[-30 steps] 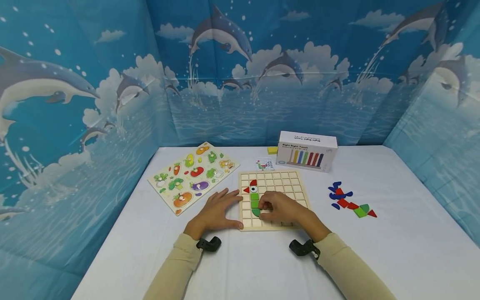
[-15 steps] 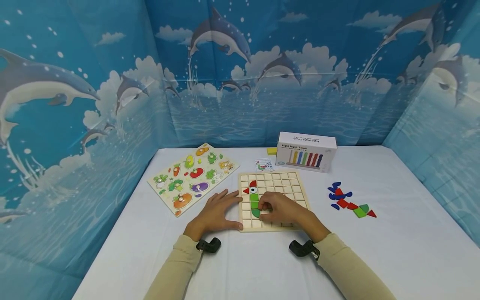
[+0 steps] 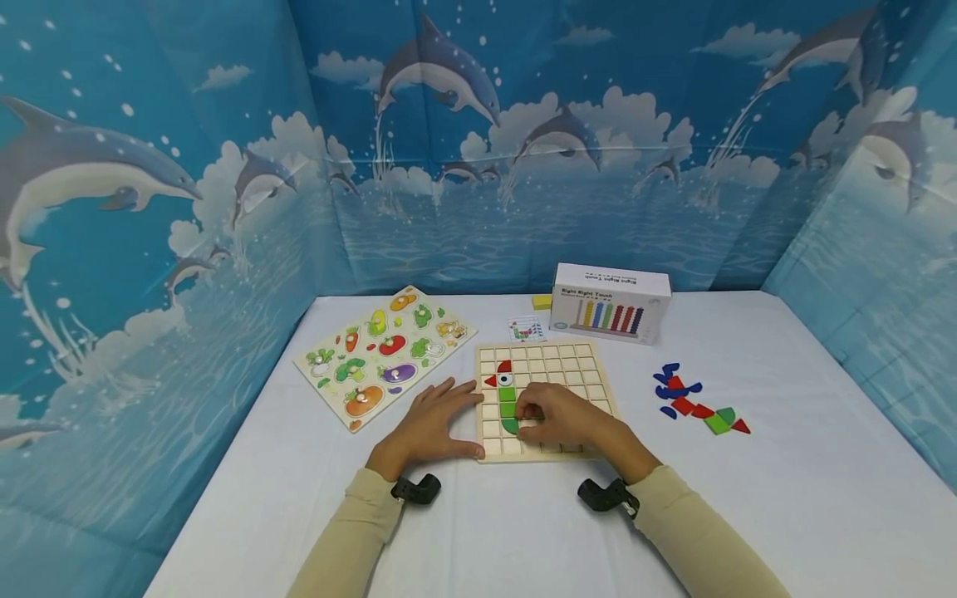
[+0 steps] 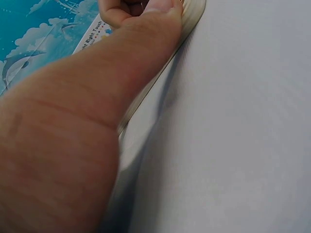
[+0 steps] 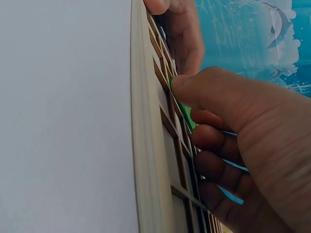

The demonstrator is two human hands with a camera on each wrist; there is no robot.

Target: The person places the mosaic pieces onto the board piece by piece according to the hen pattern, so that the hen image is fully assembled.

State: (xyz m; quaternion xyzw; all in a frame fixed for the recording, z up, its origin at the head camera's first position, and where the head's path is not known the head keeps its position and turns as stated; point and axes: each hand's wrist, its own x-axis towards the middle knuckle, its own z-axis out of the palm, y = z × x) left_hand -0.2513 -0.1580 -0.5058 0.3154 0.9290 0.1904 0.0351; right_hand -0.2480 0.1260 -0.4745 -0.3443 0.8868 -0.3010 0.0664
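A wooden grid board (image 3: 557, 352) lies in the middle of the table. My left hand (image 3: 429, 423) rests at its left edge, fingers extended and thumb at the near left corner. In the grid's left part, a red quarter-circle (image 3: 504, 366), a red triangle (image 3: 490, 381), a white eye tile (image 3: 505, 379) and green squares (image 3: 507, 394) form a bird's head and neck. My right hand (image 3: 561, 415), fingers curled, pinches at a green quarter-circle piece (image 3: 510, 426) below them; the right wrist view shows the thumb touching green (image 5: 186, 110). My palm hides several cells.
Loose blue, red and green pieces (image 3: 684, 405) lie to the right. A vegetable puzzle board (image 3: 389, 357) sits at the left. Behind the grid are a small pattern card (image 3: 527, 328), a yellow block (image 3: 542, 301) and a white box (image 3: 611, 303).
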